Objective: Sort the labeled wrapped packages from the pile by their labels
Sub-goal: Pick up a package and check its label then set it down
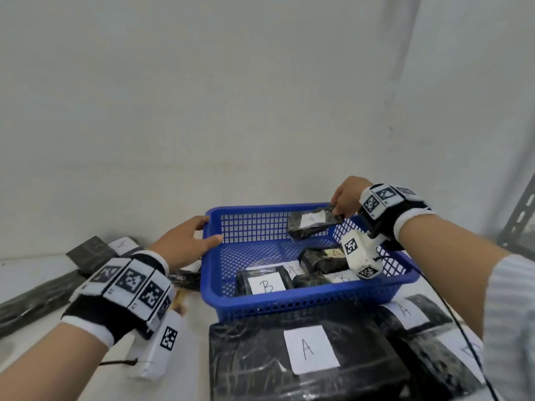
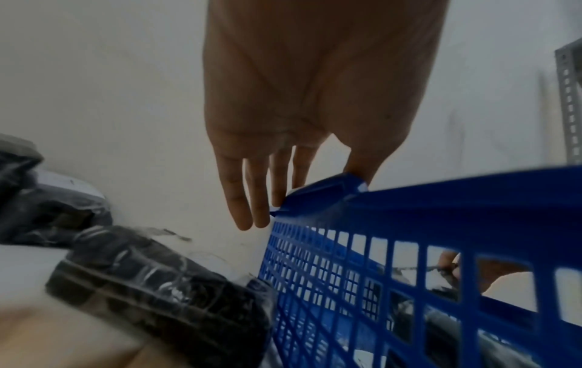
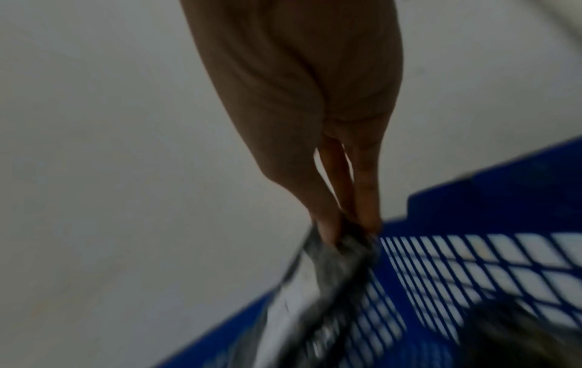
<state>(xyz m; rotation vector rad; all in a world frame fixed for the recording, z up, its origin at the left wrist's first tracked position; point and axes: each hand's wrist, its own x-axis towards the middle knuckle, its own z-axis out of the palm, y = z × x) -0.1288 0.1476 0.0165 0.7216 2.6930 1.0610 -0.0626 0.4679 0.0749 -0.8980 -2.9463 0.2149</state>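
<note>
A blue mesh basket (image 1: pixel 304 299) stands on the white table. My left hand (image 1: pixel 208 230) grips its far left corner, thumb inside the rim and fingers outside; the left wrist view shows the same hold on the basket (image 2: pixel 440 206). My right hand (image 1: pixel 335 209) pinches one end of a small black wrapped package labelled A (image 1: pixel 311 224) and holds it tilted above the basket's far right side. The right wrist view is blurred but shows the fingertips (image 3: pixel 368 219) on the package (image 3: pixel 318 298). Inside the basket lie a package labelled B (image 1: pixel 265 285) and another labelled A (image 1: pixel 324 260).
Large black packages labelled A (image 1: pixel 307 357) lie in front of the basket, with one more (image 1: pixel 405 311) to the right. Other wrapped packages (image 1: pixel 89 253) lie left of the basket near the wall (image 2: pixel 163 293). A grey metal shelf upright (image 1: pixel 518 218) stands at the right.
</note>
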